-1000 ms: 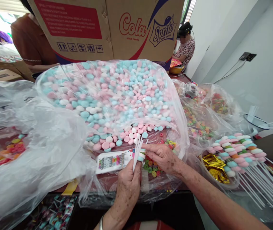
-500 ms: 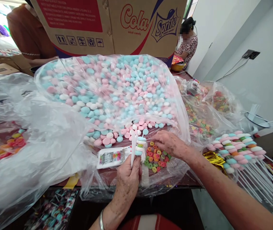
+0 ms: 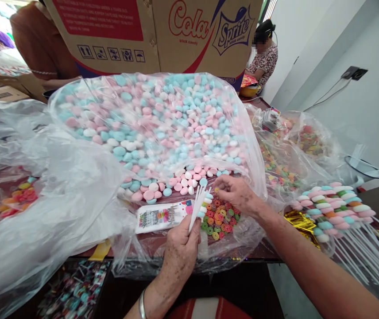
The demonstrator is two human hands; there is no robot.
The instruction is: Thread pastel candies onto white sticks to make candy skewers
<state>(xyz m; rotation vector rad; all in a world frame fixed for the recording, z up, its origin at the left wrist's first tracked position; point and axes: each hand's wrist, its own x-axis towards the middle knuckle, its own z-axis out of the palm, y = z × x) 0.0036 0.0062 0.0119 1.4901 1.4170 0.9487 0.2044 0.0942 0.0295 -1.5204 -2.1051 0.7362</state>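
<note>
Closed around a bundle of white candy sticks (image 3: 196, 207), my left hand (image 3: 181, 243) also holds a stick threaded with blue and white marshmallow candies and a yellow-green ring (image 3: 205, 204). My right hand (image 3: 234, 191) is pinched just right of the stick tops, with a small yellow gummy ring (image 3: 216, 190) at its fingertips. Below it lies a pile of ring gummies (image 3: 218, 219) in red, orange, yellow and green. Loose pink, white and blue marshmallow candies (image 3: 184, 182) spill out behind the sticks. Left of them lies a flat white printed packet (image 3: 163, 217).
A large clear bag of marshmallow candies (image 3: 163, 119) fills the table's middle, before a cardboard box (image 3: 116, 26). At right are finished candy skewers (image 3: 337, 208), gold twist ties (image 3: 300, 226) and bagged gummies (image 3: 282, 164). Plastic sheeting (image 3: 59, 177) covers the left. Two people sit behind.
The sticks in my left hand have tilted right and fanned out, towards my right hand. My right hand has risen slightly off the gummy pile, a yellow ring now showing at its fingertips.
</note>
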